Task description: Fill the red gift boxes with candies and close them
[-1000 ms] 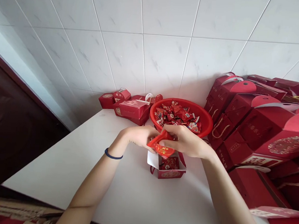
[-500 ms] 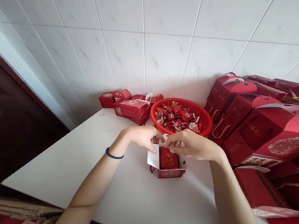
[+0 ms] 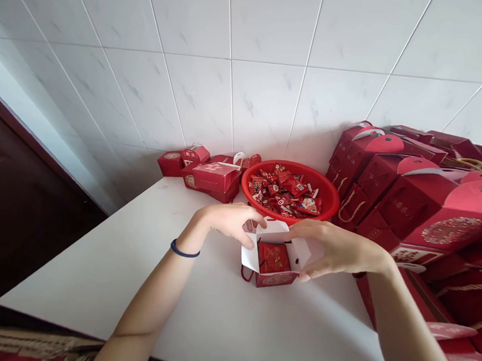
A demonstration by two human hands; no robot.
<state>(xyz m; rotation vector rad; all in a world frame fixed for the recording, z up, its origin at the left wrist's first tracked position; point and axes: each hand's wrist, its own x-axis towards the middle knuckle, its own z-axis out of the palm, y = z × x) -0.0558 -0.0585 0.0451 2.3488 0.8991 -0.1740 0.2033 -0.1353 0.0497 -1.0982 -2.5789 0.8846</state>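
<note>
From where I stand, the small open red cardboard box with white inner flaps [image 3: 275,280] sits on the white tabletop [image 3: 197,310], just in front of the round red plastic basin [image 3: 334,202] of red-wrapped sweets [image 3: 284,189]. A shiny red packet with gold print [image 3: 274,256] lies inside, its lettering too small to read. A large dark-red carton [image 3: 450,219] at right shows a white double-happiness character. The left hand [image 3: 234,223] curves half open by the left flap; the right hand [image 3: 331,246] spreads wide at the right flap. I can't tell whether either touches.
</note>
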